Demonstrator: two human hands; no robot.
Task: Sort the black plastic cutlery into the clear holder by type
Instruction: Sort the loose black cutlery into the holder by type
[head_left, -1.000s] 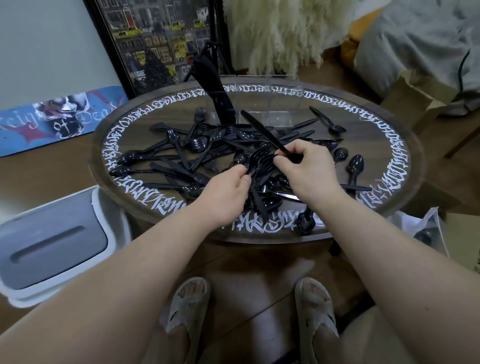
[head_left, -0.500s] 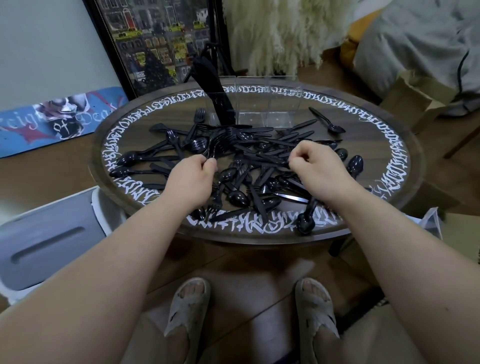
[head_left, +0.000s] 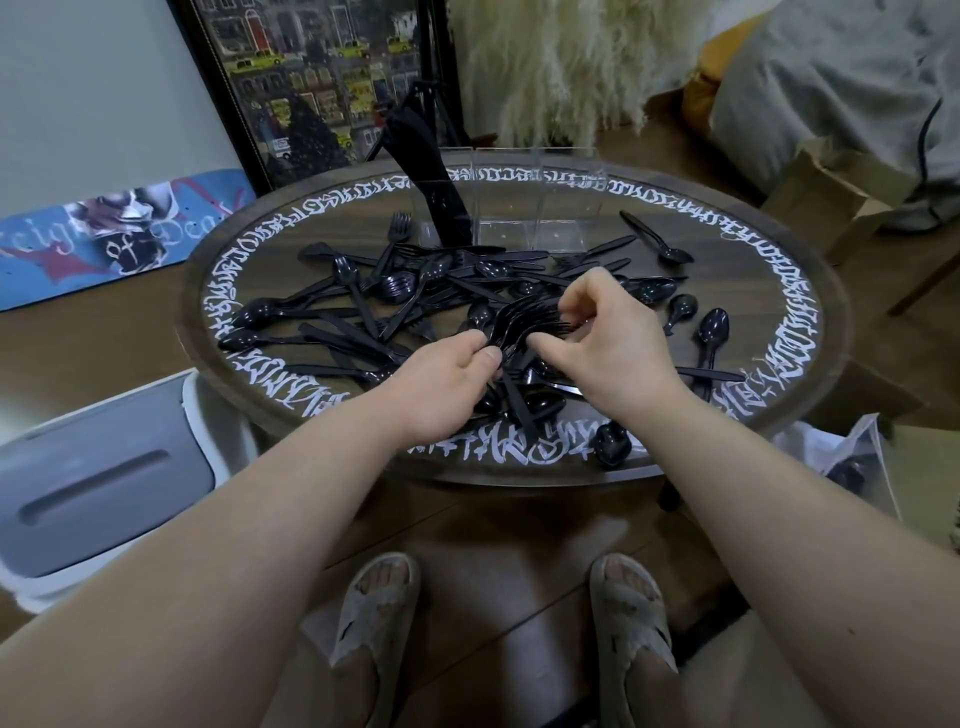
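A: Why do we bunch the forks (head_left: 524, 325)?
B: Our left hand (head_left: 447, 382) grips their handles while the right hand (head_left: 610, 332) pinches the tines, squaring them by type.
A: And the holder (head_left: 511, 200)?
B: At twelve o'clock on the table (head_left: 779, 270); knives (head_left: 431, 182) fill its left slot. Loose spoons (head_left: 711, 330) and cutlery lie between us and it.

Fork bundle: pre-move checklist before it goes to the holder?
1. Left hand grips the fork bundle by the handles: ok.
2. Right hand touching the tines, aligning: ok.
3. Bundle is forks only: cannot tell.
4. Clear holder upright on the table: ok.
5. Free compartment: ok, middle and right look empty; left holds knives.
6. Path to the holder: not ok, loose cutlery lies in front.
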